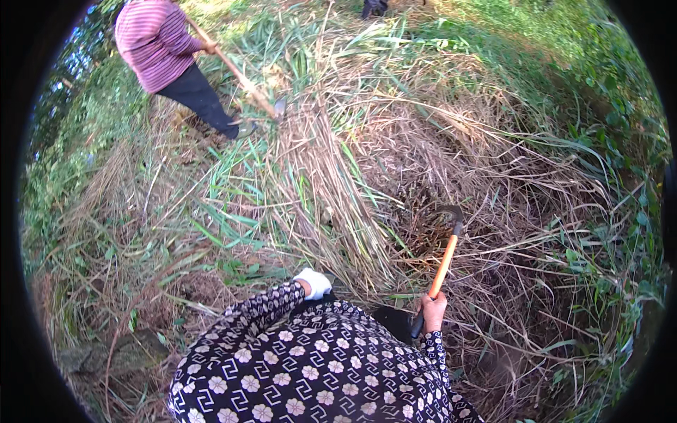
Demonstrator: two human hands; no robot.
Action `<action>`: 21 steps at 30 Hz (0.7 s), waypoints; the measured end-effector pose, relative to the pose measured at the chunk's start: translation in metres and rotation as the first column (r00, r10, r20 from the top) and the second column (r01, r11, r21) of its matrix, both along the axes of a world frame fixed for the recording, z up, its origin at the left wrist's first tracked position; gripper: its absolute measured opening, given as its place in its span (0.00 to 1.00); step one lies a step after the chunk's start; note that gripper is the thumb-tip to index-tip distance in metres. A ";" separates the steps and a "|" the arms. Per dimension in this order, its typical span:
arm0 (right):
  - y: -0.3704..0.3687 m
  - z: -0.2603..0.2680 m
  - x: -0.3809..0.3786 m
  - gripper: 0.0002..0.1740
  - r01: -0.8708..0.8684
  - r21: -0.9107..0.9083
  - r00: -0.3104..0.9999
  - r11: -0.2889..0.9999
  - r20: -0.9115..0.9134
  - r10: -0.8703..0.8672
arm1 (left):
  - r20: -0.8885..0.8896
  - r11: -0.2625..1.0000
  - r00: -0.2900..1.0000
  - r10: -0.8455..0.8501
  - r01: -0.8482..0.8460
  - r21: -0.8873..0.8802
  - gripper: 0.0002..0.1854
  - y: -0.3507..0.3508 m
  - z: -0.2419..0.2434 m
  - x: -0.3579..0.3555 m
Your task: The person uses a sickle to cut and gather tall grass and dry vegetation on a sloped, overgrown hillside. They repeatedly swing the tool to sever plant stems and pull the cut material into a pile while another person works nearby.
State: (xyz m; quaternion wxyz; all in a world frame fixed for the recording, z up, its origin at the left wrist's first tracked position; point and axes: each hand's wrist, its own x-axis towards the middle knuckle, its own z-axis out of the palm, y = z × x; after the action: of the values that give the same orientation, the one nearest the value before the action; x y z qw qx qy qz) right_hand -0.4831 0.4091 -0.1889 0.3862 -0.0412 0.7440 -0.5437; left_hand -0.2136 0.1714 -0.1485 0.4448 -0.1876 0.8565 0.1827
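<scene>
My right hand point(433, 312), bare, grips the dark lower end of a sickle's orange handle point(443, 267). The sickle's dark curved blade point(452, 212) points away from me, over brown stubble and dry stalks. My left hand point(316, 284) wears a white glove and is close in front of my body, by dark cloth at my leg. Its fingers are mostly hidden, so I cannot tell whether it holds anything. Just beyond it, a long bundle of cut grass stalks point(338, 201) lies on the ground, stretching away from me.
At the upper left a co-worker point(158, 47) in a striped top holds a long-handled hoe point(238, 74), its blade at the bundle's far end. Another person's dark-clad leg or foot point(374, 8) shows at the top. Leafy undergrowth point(634, 254) borders the right side.
</scene>
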 end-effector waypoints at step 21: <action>-0.012 0.026 0.075 0.04 0.101 0.065 0.965 0.993 0.236 -0.113 | -0.459 0.968 0.887 0.046 -0.152 -0.197 0.09 -0.042 -0.096 0.085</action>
State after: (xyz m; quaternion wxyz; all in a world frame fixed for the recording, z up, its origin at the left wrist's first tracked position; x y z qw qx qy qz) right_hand -0.4078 0.3966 -0.1629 0.4440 0.0748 0.7073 -0.5450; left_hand -0.1282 0.1293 -0.2445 0.1997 -0.2336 0.9406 0.1445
